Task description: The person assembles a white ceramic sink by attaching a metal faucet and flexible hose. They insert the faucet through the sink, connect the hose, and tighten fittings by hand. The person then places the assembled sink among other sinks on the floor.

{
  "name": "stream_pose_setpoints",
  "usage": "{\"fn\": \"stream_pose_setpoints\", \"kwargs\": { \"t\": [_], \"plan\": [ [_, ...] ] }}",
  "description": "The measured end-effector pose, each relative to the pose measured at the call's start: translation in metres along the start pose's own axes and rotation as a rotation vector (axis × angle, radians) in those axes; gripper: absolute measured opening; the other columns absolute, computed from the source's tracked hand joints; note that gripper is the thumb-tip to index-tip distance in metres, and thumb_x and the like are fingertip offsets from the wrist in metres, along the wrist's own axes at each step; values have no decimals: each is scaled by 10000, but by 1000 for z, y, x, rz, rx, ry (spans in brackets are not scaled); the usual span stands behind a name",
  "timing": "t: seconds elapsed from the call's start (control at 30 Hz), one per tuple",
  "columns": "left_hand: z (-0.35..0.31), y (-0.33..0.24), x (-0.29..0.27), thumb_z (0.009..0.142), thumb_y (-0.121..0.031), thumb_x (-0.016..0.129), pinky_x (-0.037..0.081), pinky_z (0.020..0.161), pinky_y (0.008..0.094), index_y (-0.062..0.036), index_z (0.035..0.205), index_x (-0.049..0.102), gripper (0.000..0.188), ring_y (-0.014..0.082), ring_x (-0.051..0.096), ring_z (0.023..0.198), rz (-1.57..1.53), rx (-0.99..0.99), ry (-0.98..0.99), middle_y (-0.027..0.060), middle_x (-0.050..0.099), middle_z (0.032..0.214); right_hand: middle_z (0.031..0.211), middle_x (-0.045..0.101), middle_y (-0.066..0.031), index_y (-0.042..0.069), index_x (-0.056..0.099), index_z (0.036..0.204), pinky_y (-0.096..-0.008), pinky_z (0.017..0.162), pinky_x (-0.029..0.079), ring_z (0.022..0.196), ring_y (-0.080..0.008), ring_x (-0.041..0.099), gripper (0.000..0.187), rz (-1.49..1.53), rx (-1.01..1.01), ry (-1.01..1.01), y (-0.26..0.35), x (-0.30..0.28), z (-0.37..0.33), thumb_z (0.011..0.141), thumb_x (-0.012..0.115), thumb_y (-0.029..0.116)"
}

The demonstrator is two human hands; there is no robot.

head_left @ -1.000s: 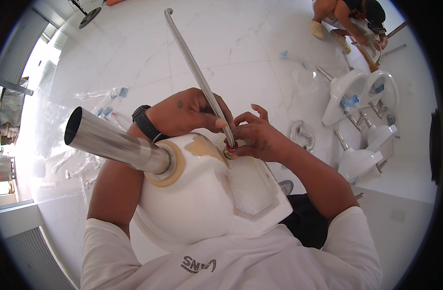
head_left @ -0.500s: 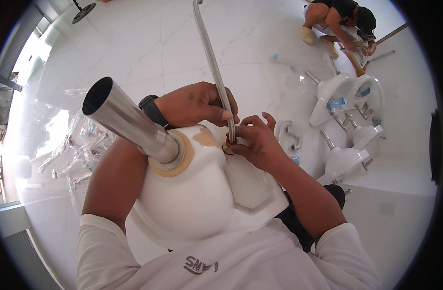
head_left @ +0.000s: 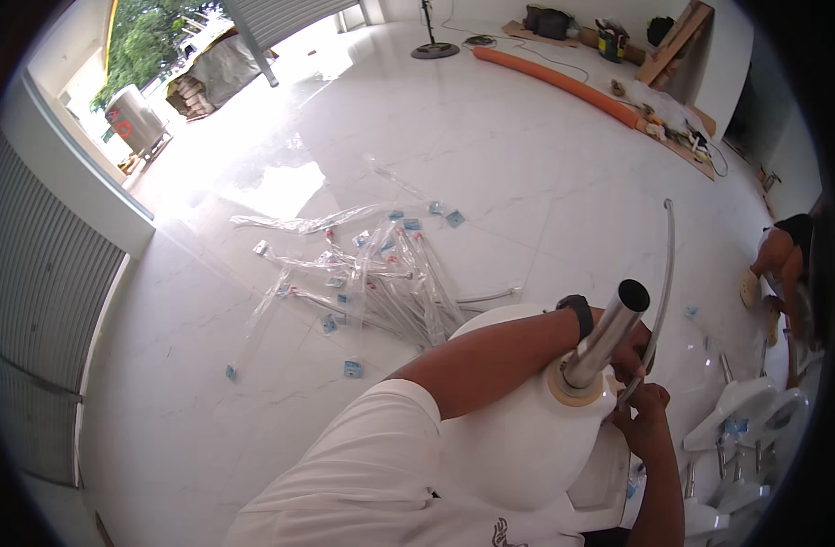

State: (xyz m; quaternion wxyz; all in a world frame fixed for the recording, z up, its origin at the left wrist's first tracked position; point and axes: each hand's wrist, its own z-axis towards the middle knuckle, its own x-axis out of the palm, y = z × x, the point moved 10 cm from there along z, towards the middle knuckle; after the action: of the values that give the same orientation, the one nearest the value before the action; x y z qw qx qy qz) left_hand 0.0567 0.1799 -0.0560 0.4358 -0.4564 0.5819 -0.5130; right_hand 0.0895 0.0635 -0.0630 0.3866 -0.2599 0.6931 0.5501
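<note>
The thin hose (head_left: 665, 273) could be kinked or pulled loose, should the white basin (head_left: 518, 438) roll on the lap while the long free end is swaying. The hose is being gripped low by the right hand (head_left: 645, 421), fingers closed. The left hand (head_left: 629, 351) is being hidden behind the steel pipe (head_left: 607, 333); its grip cannot be told.

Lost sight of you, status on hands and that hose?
Left hand and right hand both gripping the thin metal hose at the white basin. Steel pipe stands beside them. Nothing blocking.
</note>
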Motion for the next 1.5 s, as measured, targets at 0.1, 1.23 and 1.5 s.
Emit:
{"fn": "stream_pose_setpoints", "kwargs": {
  "t": [0.1,1.23,1.5],
  "plan": [
    [5,8,0,934,-304,781,592,916,369,35,1202,669,447,238,732,1030,-13,12,22,155,744,1123,1068,683,-70,115,777,1051,-465,1070,322,1077,-292,575,420,-127,-81,61,2,5,4,656,907,173],
    [2,9,-2,993,-158,696,562,1014,343,1,1167,662,238,214,708,1126,-57,-64,-25,107,736,1112,1210,626,-4,153,719,985,-471,1144,313,1240,-233,539,211,-259,-335,125,-13,23,14,908,778,341],
    [1,12,2,989,-192,724,567,1022,359,-14,1182,669,268,193,708,1086,0,-73,-23,88,728,1125,1210,621,24,163,730,941,-542,1204,227,1272,-226,515,189,-290,-318,81,-9,25,5,941,741,351]
  ]
}}
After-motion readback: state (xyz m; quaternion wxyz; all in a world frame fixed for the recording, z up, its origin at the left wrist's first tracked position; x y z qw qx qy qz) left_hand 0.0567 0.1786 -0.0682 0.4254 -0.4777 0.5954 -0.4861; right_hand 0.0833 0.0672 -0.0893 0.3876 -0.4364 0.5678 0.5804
